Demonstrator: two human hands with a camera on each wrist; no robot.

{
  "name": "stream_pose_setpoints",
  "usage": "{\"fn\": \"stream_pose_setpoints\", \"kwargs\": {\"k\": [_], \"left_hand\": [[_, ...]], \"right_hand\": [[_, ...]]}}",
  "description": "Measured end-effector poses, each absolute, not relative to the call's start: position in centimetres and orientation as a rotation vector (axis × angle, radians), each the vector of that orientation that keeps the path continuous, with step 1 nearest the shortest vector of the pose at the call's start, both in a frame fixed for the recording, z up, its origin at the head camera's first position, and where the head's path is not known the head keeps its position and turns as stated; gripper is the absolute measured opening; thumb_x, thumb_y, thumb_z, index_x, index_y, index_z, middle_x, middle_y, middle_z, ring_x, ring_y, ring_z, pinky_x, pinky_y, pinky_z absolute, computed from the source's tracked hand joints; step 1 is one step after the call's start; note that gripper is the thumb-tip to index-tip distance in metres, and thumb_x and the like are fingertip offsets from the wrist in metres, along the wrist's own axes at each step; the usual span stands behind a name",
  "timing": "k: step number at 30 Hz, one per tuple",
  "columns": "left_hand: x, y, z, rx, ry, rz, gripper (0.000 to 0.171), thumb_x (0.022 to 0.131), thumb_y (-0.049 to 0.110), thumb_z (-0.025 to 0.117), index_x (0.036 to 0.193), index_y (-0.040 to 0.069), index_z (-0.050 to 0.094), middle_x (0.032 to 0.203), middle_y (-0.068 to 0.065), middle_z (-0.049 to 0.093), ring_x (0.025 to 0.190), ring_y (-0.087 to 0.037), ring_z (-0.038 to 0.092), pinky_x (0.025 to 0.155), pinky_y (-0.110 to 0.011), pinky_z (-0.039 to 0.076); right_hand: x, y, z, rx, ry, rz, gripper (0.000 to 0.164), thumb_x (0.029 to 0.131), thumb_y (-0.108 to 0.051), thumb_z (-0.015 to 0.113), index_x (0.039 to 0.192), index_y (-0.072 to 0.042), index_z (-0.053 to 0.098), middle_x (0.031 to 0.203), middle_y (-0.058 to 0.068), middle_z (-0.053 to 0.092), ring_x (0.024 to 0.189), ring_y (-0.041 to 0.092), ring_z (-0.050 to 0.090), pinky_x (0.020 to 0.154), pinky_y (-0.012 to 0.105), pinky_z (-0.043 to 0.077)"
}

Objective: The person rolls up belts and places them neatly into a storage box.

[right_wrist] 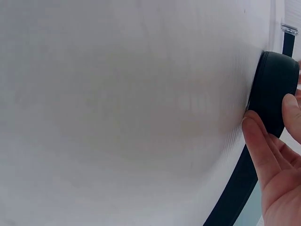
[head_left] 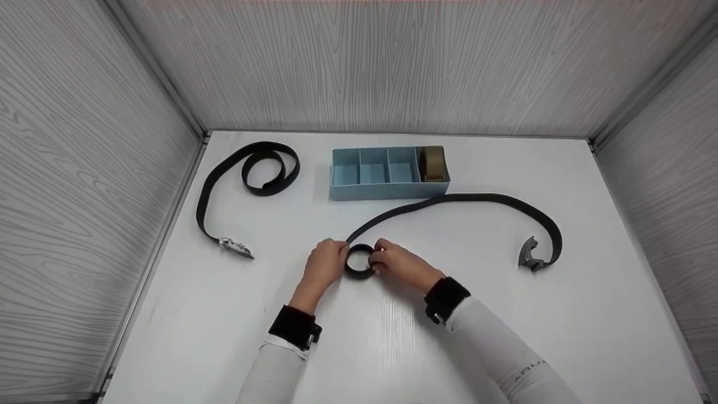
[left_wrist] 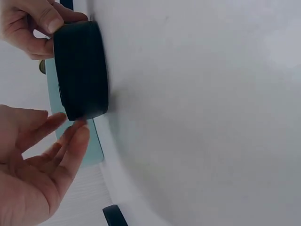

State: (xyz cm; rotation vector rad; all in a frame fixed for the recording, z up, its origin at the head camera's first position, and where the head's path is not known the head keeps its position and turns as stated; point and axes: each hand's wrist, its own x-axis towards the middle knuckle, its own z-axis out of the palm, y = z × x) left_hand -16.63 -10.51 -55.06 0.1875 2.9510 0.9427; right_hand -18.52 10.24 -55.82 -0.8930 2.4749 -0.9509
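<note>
A black belt (head_left: 477, 197) has one end wound into a small round coil (head_left: 359, 275), standing on its edge on the table. Its loose length curves away to a grey buckle (head_left: 530, 255) at the right. My left hand (head_left: 327, 261) holds the coil's left side with thumb and fingertips, close to where the strap leaves it. On the opposite side, my right hand (head_left: 404, 266) pinches the coil; its thumb (right_wrist: 292, 110) presses the outer face. Part of the coil's inner side is hidden by fingers.
A second black belt (head_left: 205, 196) lies at the left, loosely coiled, with a silver buckle (head_left: 235, 247). Behind the hands stands a blue divided box (head_left: 373, 192); a brown tape roll (head_left: 433, 163) sits in its rightmost compartment. Wood-grained panels (head_left: 364, 67) enclose the white table (head_left: 387, 348).
</note>
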Motion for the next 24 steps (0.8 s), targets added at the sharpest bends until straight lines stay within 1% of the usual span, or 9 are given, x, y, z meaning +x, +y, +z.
{"fn": "stream_pose_setpoints", "kwargs": {"k": [3, 6, 7, 9, 11, 13, 18, 21, 24], "left_hand": [[-16.8, -10.4, -55.2, 0.198, 2.903, 0.881, 0.02, 0.099, 0.019, 0.058, 0.107, 0.004, 0.069, 0.084, -0.01, 0.068, 0.078, -0.025, 0.065, 0.069, -0.041, 0.05], [-17.2, -10.3, -55.2, 0.191, 2.888, 0.831, 0.031, 0.099, 0.024, 0.06, 0.121, 0.002, 0.059, 0.084, -0.012, 0.067, 0.076, -0.026, 0.064, 0.068, -0.04, 0.05], [-17.3, -10.2, -55.2, 0.183, 2.881, 0.818, 0.033, 0.098, 0.025, 0.062, 0.122, 0.002, 0.058, 0.084, -0.012, 0.066, 0.076, -0.026, 0.065, 0.067, -0.04, 0.049], [-17.7, -9.9, -55.2, 0.183, 2.883, 0.793, 0.028, 0.096, 0.024, 0.064, 0.112, 0.001, 0.062, 0.081, -0.012, 0.066, 0.074, -0.026, 0.064, 0.066, -0.04, 0.049], [-17.9, -9.7, -55.3, 0.213, 2.914, 0.748, 0.018, 0.094, 0.019, 0.067, 0.095, 0.002, 0.066, 0.08, -0.012, 0.066, 0.073, -0.026, 0.064, 0.064, -0.039, 0.049], [-18.1, -9.4, -55.5, 0.238, 2.958, 0.69, 0.015, 0.092, 0.014, 0.067, 0.079, 0.005, 0.065, 0.076, -0.01, 0.066, 0.069, -0.028, 0.064, 0.061, -0.041, 0.049], [-18.1, -8.9, -55.7, 0.241, 3.055, 0.562, 0.011, 0.086, 0.006, 0.068, 0.075, 0.005, 0.065, 0.076, -0.013, 0.067, 0.068, -0.034, 0.065, 0.059, -0.045, 0.05], [-18.0, -8.8, -55.7, 0.237, 3.075, 0.547, 0.008, 0.085, 0.005, 0.068, 0.078, 0.004, 0.066, 0.077, -0.014, 0.068, 0.068, -0.034, 0.065, 0.059, -0.045, 0.05], [-17.9, -8.7, -55.8, 0.243, 3.077, 0.555, 0.007, 0.086, 0.004, 0.068, 0.079, 0.003, 0.066, 0.077, -0.014, 0.067, 0.068, -0.034, 0.065, 0.059, -0.044, 0.05]], "right_hand": [[-18.6, 10.5, -55.7, -1.164, 2.547, -0.796, 0.013, 0.094, -0.005, 0.064, 0.103, -0.011, 0.073, 0.104, 0.002, 0.055, 0.095, 0.015, 0.057, 0.082, 0.03, 0.048], [-18.8, 10.6, -55.6, -1.223, 2.557, -0.77, 0.015, 0.093, -0.004, 0.064, 0.103, -0.011, 0.074, 0.105, 0.003, 0.057, 0.095, 0.015, 0.059, 0.083, 0.03, 0.049], [-18.8, 10.6, -55.6, -1.226, 2.553, -0.771, 0.015, 0.093, -0.003, 0.065, 0.102, -0.011, 0.074, 0.105, 0.003, 0.057, 0.095, 0.015, 0.058, 0.082, 0.03, 0.049], [-18.9, 10.7, -55.5, -1.237, 2.549, -0.777, 0.014, 0.092, -0.004, 0.066, 0.101, -0.011, 0.074, 0.105, 0.003, 0.057, 0.094, 0.014, 0.058, 0.082, 0.03, 0.048], [-18.9, 10.7, -55.6, -1.256, 2.557, -0.778, 0.013, 0.091, -0.004, 0.067, 0.1, -0.011, 0.074, 0.104, 0.002, 0.058, 0.093, 0.014, 0.058, 0.081, 0.029, 0.048], [-18.9, 10.6, -55.6, -1.269, 2.564, -0.781, 0.013, 0.091, -0.004, 0.068, 0.1, -0.011, 0.074, 0.104, 0.002, 0.058, 0.093, 0.013, 0.058, 0.081, 0.029, 0.049], [-18.5, 10.7, -55.8, -1.187, 2.548, -0.878, 0.016, 0.092, -0.006, 0.068, 0.106, -0.006, 0.073, 0.107, 0.005, 0.061, 0.096, 0.016, 0.061, 0.083, 0.03, 0.05], [-18.3, 10.6, -55.9, -0.963, 2.469, -1.061, 0.029, 0.094, -0.009, 0.066, 0.122, -0.001, 0.064, 0.113, 0.011, 0.062, 0.097, 0.02, 0.063, 0.083, 0.032, 0.051], [-17.8, 10.3, -56.0, -0.688, 2.378, -1.247, 0.046, 0.095, -0.013, 0.064, 0.136, 0.004, 0.049, 0.119, 0.017, 0.06, 0.092, 0.022, 0.067, 0.077, 0.033, 0.054]]}}
